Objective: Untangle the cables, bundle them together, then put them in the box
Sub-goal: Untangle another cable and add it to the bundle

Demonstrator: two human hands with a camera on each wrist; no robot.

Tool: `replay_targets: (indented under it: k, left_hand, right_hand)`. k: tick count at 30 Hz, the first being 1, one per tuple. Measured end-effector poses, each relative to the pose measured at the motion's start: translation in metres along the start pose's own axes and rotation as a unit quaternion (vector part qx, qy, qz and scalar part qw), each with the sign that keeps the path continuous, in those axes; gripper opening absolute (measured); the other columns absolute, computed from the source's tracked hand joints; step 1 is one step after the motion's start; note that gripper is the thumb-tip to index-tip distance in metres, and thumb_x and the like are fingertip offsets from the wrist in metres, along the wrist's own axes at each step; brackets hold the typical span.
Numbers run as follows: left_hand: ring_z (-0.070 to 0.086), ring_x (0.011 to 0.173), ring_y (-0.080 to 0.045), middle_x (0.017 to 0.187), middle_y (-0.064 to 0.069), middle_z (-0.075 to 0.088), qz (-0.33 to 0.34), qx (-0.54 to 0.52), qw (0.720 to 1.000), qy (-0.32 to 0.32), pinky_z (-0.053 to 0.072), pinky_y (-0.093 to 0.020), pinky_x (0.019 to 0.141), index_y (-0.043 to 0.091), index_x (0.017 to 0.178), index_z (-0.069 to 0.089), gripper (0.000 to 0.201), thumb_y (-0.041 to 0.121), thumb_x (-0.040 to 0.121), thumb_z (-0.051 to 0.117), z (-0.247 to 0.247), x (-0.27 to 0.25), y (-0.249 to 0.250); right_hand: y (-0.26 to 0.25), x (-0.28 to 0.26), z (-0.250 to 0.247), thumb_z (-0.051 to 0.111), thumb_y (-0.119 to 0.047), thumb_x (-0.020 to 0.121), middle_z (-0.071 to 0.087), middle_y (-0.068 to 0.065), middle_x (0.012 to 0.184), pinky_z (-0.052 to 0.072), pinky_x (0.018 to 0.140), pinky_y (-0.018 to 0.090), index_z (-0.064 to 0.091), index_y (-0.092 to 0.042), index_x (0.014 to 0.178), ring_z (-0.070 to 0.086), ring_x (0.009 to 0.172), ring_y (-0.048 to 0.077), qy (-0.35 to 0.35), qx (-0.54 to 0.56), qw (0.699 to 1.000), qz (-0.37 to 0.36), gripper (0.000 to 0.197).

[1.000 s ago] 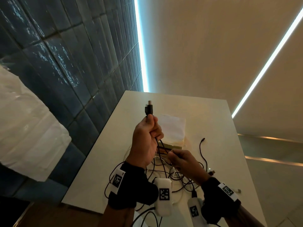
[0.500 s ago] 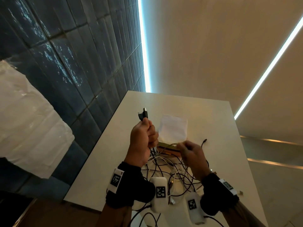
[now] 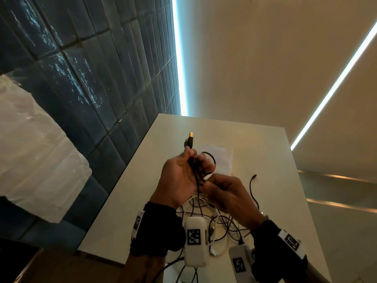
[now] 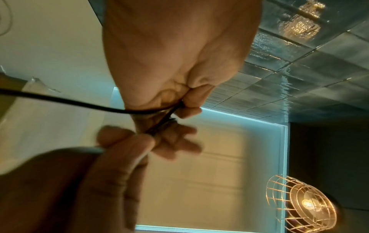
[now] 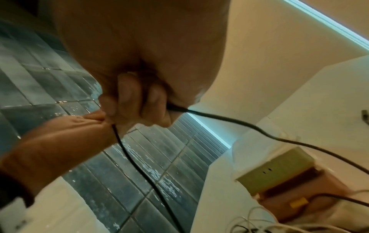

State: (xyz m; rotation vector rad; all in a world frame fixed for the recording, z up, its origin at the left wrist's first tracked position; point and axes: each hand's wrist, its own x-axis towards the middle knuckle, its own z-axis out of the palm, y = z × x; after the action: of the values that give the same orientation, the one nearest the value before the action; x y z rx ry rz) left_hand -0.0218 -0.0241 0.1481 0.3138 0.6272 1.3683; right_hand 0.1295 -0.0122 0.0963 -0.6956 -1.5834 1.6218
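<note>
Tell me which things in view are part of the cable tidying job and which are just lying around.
Part of the job:
- black cable, held in left hand and right hand
- tangled cables on the table
- box

Just lying about:
- white paper sheet
- wire-cage lamp

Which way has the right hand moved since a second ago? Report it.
Yes. The right hand moved forward, nearer the white paper.
</note>
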Motion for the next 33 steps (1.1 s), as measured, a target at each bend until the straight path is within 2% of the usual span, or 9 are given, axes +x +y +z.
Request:
replay_targets:
  k: [3, 5, 6, 10, 17, 23, 26, 29, 33]
  left_hand:
    - [0.035, 0.05, -0.009, 0.064, 0.003, 0.038, 0.051, -0.007, 0.998, 0.019, 0.035, -0.022, 0.051, 0.015, 0.077, 0.047, 0.028, 0.027, 0.1, 0.036, -0.003, 0.006, 0.001]
    - [0.028, 0.046, -0.006, 0.061, 0.005, 0.035, 0.077, -0.005, 0.996, 0.034, 0.026, -0.02, 0.045, 0.015, 0.076, 0.046, 0.027, 0.026, 0.1, 0.037, -0.009, 0.009, 0.003]
    - [0.027, 0.044, -0.005, 0.06, 0.006, 0.035, 0.085, -0.004, 0.996, 0.04, 0.024, -0.019, 0.043, 0.015, 0.076, 0.047, 0.028, 0.026, 0.1, 0.037, -0.011, 0.01, 0.003]
    - [0.026, 0.04, -0.003, 0.058, 0.005, 0.034, 0.092, 0.024, 0.993, 0.064, 0.023, -0.016, 0.038, 0.013, 0.076, 0.047, 0.031, 0.023, 0.102, 0.034, -0.015, 0.009, 0.002]
    - [0.024, 0.039, -0.003, 0.056, 0.005, 0.034, 0.131, 0.056, 0.987, 0.081, 0.022, -0.016, 0.036, 0.013, 0.076, 0.045, 0.031, 0.023, 0.103, 0.033, -0.021, 0.007, 0.015]
    - [0.024, 0.042, -0.005, 0.055, 0.006, 0.031, 0.122, 0.078, 0.985, 0.098, 0.019, -0.021, 0.043, 0.014, 0.075, 0.046, 0.031, 0.023, 0.103, 0.034, -0.025, 0.003, 0.019]
    - [0.031, 0.048, -0.008, 0.057, 0.005, 0.035, 0.095, 0.118, 0.982, 0.109, 0.021, -0.024, 0.051, 0.014, 0.075, 0.046, 0.031, 0.025, 0.102, 0.035, -0.021, 0.001, 0.017]
    - [0.042, 0.054, -0.013, 0.059, 0.002, 0.043, 0.068, 0.143, 0.979, 0.131, 0.027, -0.025, 0.054, 0.014, 0.075, 0.044, 0.032, 0.025, 0.104, 0.032, -0.017, 0.004, 0.012]
    - [0.048, 0.059, -0.016, 0.066, -0.004, 0.052, 0.032, 0.175, 0.97, 0.165, 0.028, -0.026, 0.053, 0.013, 0.076, 0.044, 0.033, 0.024, 0.104, 0.031, -0.015, 0.008, 0.005]
  right_hand:
    - [0.019, -0.002, -0.005, 0.052, -0.024, 0.097, 0.041, 0.006, 0.059, 0.026, 0.045, 0.02, 0.061, -0.016, 0.067, 0.032, 0.048, 0.011, -0.013, -0.025, 0.999, 0.029, 0.032]
    - [0.037, -0.001, -0.011, 0.052, -0.027, 0.099, 0.044, 0.004, 0.061, 0.027, 0.047, 0.02, 0.062, -0.004, 0.075, 0.033, 0.05, 0.009, -0.007, -0.047, 0.998, 0.041, 0.035]
    - [0.045, 0.0, -0.013, 0.052, -0.028, 0.098, 0.045, 0.001, 0.061, 0.028, 0.049, 0.02, 0.061, -0.004, 0.074, 0.034, 0.051, 0.008, -0.004, -0.058, 0.997, 0.044, 0.035]
    - [0.063, 0.003, -0.017, 0.049, -0.016, 0.1, 0.046, -0.012, 0.057, 0.033, 0.054, 0.016, 0.055, -0.015, 0.069, 0.037, 0.054, 0.003, -0.007, -0.104, 0.994, 0.046, 0.032]
    - [0.096, 0.002, -0.031, 0.048, -0.015, 0.101, 0.048, -0.003, 0.066, 0.037, 0.06, 0.024, 0.056, -0.015, 0.07, 0.043, 0.062, 0.01, -0.001, -0.166, 0.984, 0.069, 0.032]
    - [0.126, -0.004, -0.05, 0.05, -0.014, 0.1, 0.052, -0.014, 0.057, 0.036, 0.061, 0.025, 0.057, -0.022, 0.065, 0.042, 0.057, 0.001, 0.019, -0.224, 0.968, 0.116, 0.036]
    - [0.121, -0.004, -0.053, 0.052, -0.011, 0.097, 0.052, -0.014, 0.053, 0.036, 0.06, 0.025, 0.06, -0.021, 0.063, 0.043, 0.053, -0.001, 0.07, -0.247, 0.957, 0.132, 0.036]
    - [0.087, 0.005, -0.05, 0.051, -0.013, 0.098, 0.049, -0.012, 0.047, 0.03, 0.046, 0.017, 0.067, -0.009, 0.078, 0.04, 0.043, 0.001, 0.171, -0.161, 0.963, 0.131, 0.025]
    - [0.021, 0.019, -0.034, 0.05, -0.014, 0.098, 0.03, 0.003, 0.059, 0.014, 0.042, 0.026, 0.062, -0.001, 0.095, 0.021, 0.048, 0.012, 0.205, 0.044, 0.975, 0.07, 0.018]
